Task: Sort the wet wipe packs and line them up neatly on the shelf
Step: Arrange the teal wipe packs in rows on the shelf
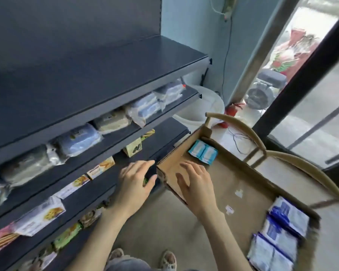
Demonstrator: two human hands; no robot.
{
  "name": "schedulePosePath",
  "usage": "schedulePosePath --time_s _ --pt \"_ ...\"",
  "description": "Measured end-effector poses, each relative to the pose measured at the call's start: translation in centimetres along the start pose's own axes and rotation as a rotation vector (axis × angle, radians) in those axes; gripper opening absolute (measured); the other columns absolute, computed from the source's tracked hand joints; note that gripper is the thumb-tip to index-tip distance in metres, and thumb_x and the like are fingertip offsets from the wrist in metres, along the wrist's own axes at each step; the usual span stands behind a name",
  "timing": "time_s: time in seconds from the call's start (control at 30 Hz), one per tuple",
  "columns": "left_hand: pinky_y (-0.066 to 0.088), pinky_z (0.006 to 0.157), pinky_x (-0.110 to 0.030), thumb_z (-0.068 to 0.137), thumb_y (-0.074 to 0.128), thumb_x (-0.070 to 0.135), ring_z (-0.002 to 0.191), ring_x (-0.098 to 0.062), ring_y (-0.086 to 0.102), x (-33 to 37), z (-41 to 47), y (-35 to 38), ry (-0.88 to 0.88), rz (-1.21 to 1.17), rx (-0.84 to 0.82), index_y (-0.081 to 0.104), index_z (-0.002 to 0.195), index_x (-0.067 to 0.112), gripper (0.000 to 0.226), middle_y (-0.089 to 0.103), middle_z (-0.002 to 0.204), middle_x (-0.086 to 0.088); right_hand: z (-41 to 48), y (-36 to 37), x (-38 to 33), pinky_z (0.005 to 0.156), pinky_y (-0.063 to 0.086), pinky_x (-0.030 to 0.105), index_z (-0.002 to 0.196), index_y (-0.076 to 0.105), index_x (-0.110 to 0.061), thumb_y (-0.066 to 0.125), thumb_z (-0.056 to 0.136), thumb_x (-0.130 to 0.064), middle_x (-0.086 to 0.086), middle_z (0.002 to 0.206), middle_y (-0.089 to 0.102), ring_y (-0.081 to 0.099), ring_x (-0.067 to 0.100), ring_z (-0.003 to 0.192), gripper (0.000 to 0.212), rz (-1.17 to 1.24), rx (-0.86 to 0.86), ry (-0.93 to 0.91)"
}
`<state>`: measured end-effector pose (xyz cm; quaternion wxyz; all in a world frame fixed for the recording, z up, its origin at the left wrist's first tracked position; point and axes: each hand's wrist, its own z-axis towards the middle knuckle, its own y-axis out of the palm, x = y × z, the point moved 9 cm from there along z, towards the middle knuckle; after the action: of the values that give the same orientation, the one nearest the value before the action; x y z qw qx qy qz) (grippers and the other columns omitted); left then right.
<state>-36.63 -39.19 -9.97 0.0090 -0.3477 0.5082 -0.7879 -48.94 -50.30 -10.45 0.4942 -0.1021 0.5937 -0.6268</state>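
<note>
A shallow cardboard box [241, 178] rests on chairs to my right. Two small teal wet wipe packs [203, 151] lie in its far corner; several white-and-blue packs [280, 233] are stacked in its near right corner. My right hand [196, 182] hovers over the box floor near the left wall, fingers spread and holding nothing. My left hand [134, 181] is just outside the box's left corner, fingers apart, in front of the dark shelf [114, 75]. A row of bagged wipe packs [78, 139] lines the second shelf.
Lower shelves carry boxed and bagged snacks [100, 168]. Wooden chair backs [243, 130] curve behind the box. A white tub [207, 102] and a red extinguisher [231, 110] stand by the wall; a glass door [311, 114] is at right. My feet [143, 259] show below.
</note>
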Motion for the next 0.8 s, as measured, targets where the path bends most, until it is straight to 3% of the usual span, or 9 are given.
schedulePosePath --time_s 0.1,0.23,0.37,0.8 --pt "0.039 0.094 -0.036 0.087 0.049 0.039 0.11 -0.021 0.056 1.4 -0.5 4.9 -0.034 -0.032 -0.14 0.061 0.123 0.016 0.044 0.062 0.119 0.0 -2.7 0.1 4.4 0.089 0.049 0.037 0.115 0.065 -0.016 0.065 0.089 -0.024 0.003 0.118 0.065 0.06 0.026 0.107 0.027 -0.02 -0.057 0.127" --pt "0.036 0.099 -0.034 0.091 0.05 0.038 0.117 -0.021 0.052 3.4 -0.4 10.4 0.011 -0.012 -0.308 0.056 0.129 0.017 0.043 0.059 0.125 0.0 -5.0 0.3 9.5 0.08 0.053 0.041 0.107 0.068 -0.011 0.072 0.082 -0.018 0.008 0.108 0.069 0.065 0.031 0.096 0.026 -0.045 -0.048 0.253" --pt "0.032 0.101 -0.033 0.094 0.056 0.029 0.119 -0.019 0.048 4.9 1.4 13.6 0.08 -0.007 -0.391 0.053 0.131 0.018 0.039 0.056 0.127 0.002 -5.0 0.3 13.1 0.079 0.054 0.041 0.104 0.068 -0.009 0.068 0.081 -0.018 0.009 0.105 0.069 0.065 0.032 0.094 0.025 -0.041 -0.024 0.351" --pt "0.032 0.104 -0.036 0.094 0.054 0.027 0.121 -0.018 0.047 1.2 19.8 23.9 0.049 -0.062 -0.564 0.051 0.133 0.017 0.04 0.054 0.131 0.0 8.6 5.7 23.9 0.098 0.041 0.036 0.124 0.059 -0.01 0.058 0.093 -0.021 0.006 0.125 0.061 0.053 0.025 0.116 0.032 0.024 -0.057 0.645"
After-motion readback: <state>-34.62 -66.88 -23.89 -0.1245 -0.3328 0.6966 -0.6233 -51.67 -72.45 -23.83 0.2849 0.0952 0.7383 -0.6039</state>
